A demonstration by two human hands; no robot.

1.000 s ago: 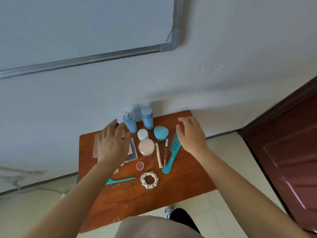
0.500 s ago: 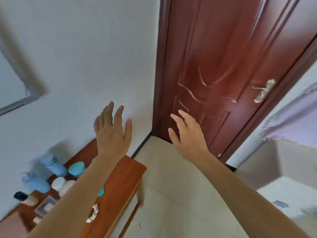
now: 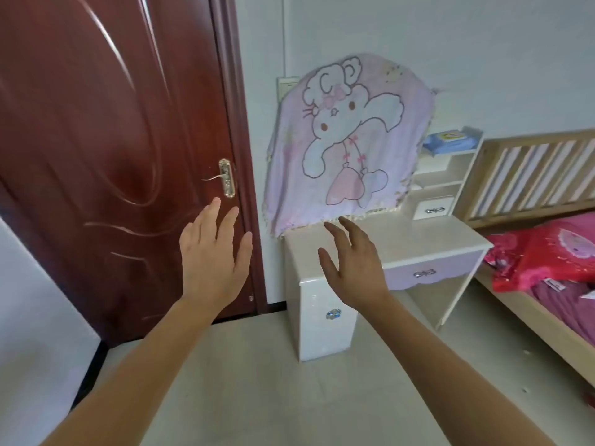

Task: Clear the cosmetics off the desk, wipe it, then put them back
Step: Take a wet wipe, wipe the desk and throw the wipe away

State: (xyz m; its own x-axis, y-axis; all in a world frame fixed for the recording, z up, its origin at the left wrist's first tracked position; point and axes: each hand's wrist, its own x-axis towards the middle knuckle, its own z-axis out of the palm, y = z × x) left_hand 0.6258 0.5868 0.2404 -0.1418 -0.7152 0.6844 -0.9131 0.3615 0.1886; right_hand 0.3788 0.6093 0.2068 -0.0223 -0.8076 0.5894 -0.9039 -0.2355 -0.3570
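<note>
My left hand [image 3: 214, 255] is raised in front of me with straight, spread fingers and holds nothing. My right hand [image 3: 354, 262] is up beside it, fingers relaxed and apart, also holding nothing. Both hover in the air ahead of a white dressing table [image 3: 415, 243] with a bare top. The brown desk and the cosmetics are out of view.
A dark red door [image 3: 106, 149] with a metal handle [image 3: 225, 178] fills the left. A pink cartoon cloth [image 3: 347, 140] covers the dressing table's back. A blue wipes pack [image 3: 450, 141] lies on its shelf. A wooden bed [image 3: 531, 175] with red bedding stands at right.
My view has swung right, from the brown desk with cosmetics past the door to the white dressing table. Both hands stayed raised and open throughout.
</note>
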